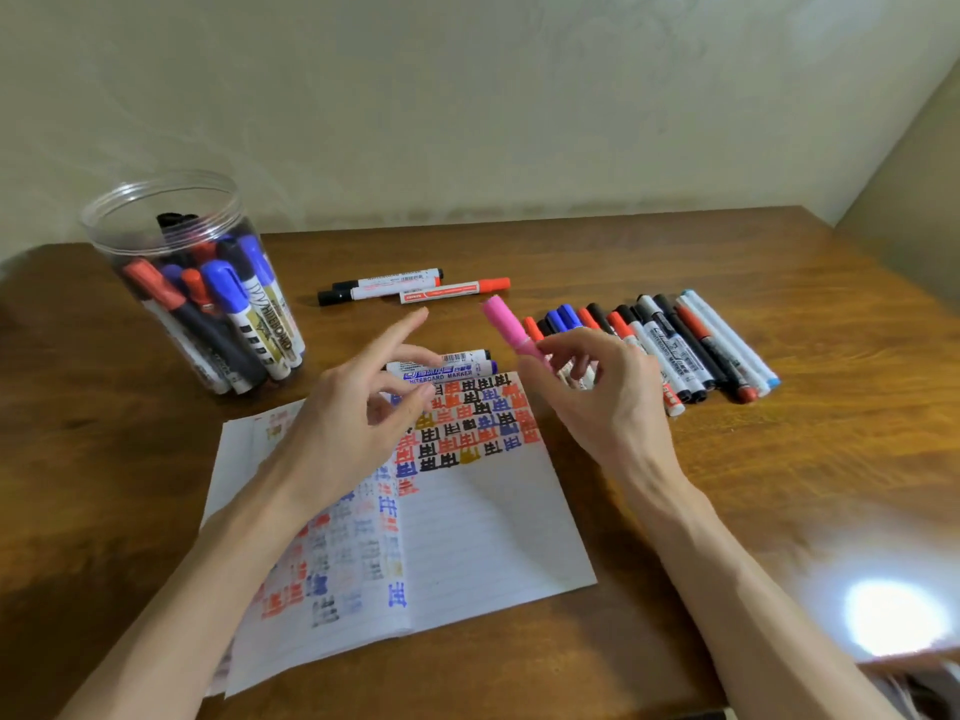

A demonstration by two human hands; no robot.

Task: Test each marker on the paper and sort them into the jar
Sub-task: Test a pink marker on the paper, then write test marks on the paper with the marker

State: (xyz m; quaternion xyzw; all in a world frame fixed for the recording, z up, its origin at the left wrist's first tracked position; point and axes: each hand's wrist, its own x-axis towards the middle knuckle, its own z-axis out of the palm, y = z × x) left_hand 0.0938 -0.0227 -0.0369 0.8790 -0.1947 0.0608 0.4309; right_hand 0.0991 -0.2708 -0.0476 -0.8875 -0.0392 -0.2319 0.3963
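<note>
While the clear jar [111, 252] stands at the left of the table [727, 485] with many markers in it, the left hand [353, 423] hovers over the paper [493, 537] with a loose grip, fingers spread, holding nothing. Just right of it, the right hand [597, 392] has its grip pinched on a pink marker [505, 322], which tilts up above the paper's top edge. A row of markers [675, 350] lies at the right.

glossy brown wood table [675, 262] with visible grain, a bright glare near right. clear shiny plastic jar [171, 236] far left. matt white lined paper [483, 537], ink-stained. smooth plastic markers [691, 350] right, a pink marker [506, 322] looking satin-smooth.
</note>
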